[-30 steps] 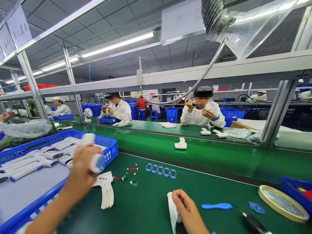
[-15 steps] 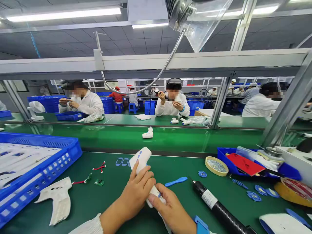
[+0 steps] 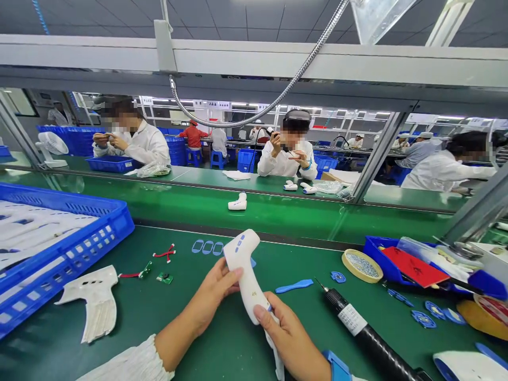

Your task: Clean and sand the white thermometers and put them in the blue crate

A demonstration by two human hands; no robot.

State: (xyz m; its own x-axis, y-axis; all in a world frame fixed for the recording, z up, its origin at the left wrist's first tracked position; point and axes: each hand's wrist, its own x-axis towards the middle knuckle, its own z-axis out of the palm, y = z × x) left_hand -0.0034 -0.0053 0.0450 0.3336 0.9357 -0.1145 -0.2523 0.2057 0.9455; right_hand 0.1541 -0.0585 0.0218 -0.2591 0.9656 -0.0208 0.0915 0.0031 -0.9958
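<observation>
A white handheld infrared thermometer with blue buttons stands almost upright in front of me, its head up. My left hand wraps the upper handle from the left. My right hand grips the lower handle through a white cloth, which hangs below it. The thermometer's base is hidden by that hand and cloth. Near my left hand, on the green mat, lie a white thermometer shell half, a small circuit board with red wires, and a tiny green board.
A blue basket of white casings sits at the left. To the right lie an electric screwdriver, a tape roll, and a blue tray. Co-workers sit across the green conveyor, which carries a white thermometer.
My left hand has moved from over the basket to the middle, bringing the thermometer to my right hand. The view has turned down and right. The thermometer has since tilted more upright.
</observation>
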